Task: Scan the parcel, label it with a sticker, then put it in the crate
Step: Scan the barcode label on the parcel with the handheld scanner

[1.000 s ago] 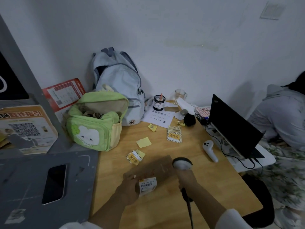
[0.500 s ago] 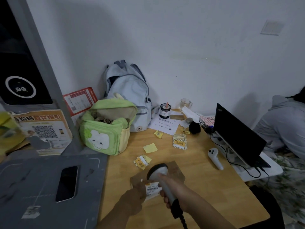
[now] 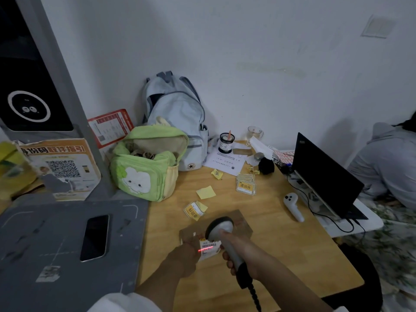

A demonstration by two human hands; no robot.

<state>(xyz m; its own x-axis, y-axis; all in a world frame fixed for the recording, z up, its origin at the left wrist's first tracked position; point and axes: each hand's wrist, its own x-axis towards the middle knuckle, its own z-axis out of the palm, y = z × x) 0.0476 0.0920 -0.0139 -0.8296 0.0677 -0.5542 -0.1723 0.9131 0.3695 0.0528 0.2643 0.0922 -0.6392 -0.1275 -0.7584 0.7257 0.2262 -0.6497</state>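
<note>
Scanning parcel (image 3: 208,247), scanner (image 3: 221,233) in right hand (image 3: 242,253), green bag (image 3: 146,167) open, stuffed

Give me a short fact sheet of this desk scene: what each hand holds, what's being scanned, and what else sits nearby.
left hand: left hand holds the parcel on the wooden table
right hand: right hand grips the barcode scanner
scan: red scan line lies across the parcel's barcode label
stickers: yellow stickers stacked farther back, one loose sticker closer
left side: phone on a grey platform
crate: not in view
</note>
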